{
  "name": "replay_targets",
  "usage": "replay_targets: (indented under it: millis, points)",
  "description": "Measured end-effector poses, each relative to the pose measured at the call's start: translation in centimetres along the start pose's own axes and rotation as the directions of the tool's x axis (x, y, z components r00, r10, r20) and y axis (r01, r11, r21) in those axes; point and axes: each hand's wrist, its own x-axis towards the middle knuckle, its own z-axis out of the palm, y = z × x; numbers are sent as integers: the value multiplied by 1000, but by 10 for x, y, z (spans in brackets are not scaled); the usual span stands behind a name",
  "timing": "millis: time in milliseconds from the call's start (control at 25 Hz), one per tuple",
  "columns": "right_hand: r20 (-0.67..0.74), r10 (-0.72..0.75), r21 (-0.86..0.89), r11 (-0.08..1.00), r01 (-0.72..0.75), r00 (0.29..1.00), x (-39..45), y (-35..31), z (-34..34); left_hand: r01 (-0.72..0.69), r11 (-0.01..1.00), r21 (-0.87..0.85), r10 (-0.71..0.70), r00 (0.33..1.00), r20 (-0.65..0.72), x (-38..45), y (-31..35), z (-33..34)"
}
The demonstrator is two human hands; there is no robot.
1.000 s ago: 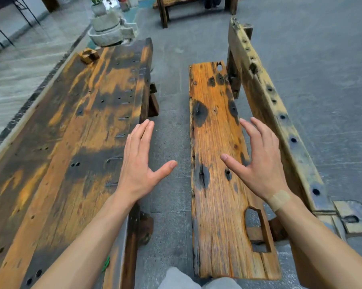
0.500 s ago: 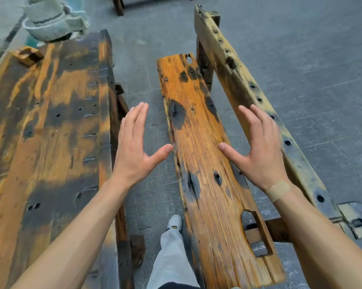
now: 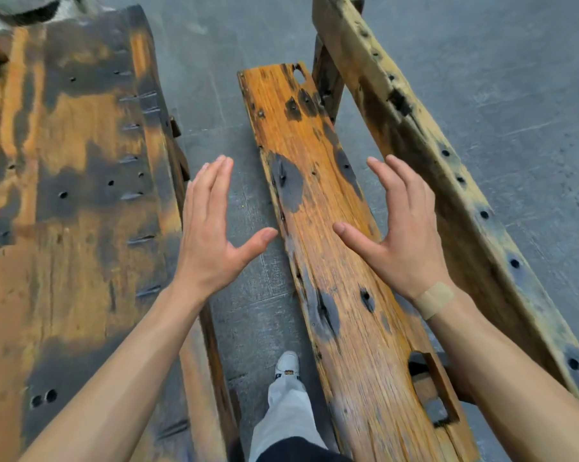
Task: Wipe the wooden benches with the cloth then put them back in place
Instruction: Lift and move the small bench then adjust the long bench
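grey stone floor (image 3: 481, 61) under a narrow orange wooden bench (image 3: 331, 261). left hand (image 3: 208, 238) and right hand (image 3: 401, 235) hover (fingers straight, spread, holding nothing).

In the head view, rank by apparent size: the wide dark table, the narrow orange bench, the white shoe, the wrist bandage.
1. Wide dark table, cut off by the frame.
2. Narrow orange bench.
3. White shoe.
4. Wrist bandage.
The shoe lies farther from the camera than the bandage, so those two are unsure.
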Motion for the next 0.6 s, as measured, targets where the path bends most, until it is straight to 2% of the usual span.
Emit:
replay_targets:
  millis: [320, 600]
  points:
    - [-11, 31, -2, 1000, -31, 999, 16, 11, 7, 2, 1000, -12, -1, 1000, 25, 27, -14, 3]
    - [-46, -33, 21, 999, 34, 998, 36, 21, 14, -2, 1000, 16, 3, 1000, -26, 39, -12, 4]
